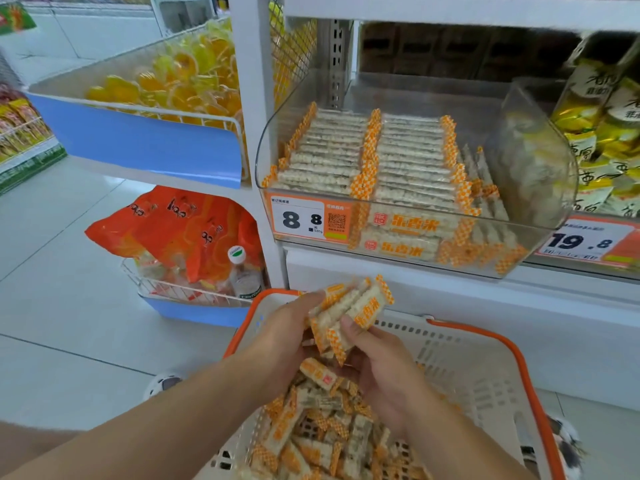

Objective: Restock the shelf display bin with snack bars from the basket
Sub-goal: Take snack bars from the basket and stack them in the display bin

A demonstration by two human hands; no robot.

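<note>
Hands: left hand (284, 336) and right hand (379, 367) grip a bundle of snack bars (349, 313) | above basket (485, 362) | below display bin (433, 233)

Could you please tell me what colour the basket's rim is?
Orange, on a pale grey-white basket; the head view shows it.

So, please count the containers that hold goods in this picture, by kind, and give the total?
Clear plastic bin: 1
Wire baskets: 2
Orange-rimmed shopping basket: 1
Total: 4
Both hands hold snack bars above the shopping basket.
</note>
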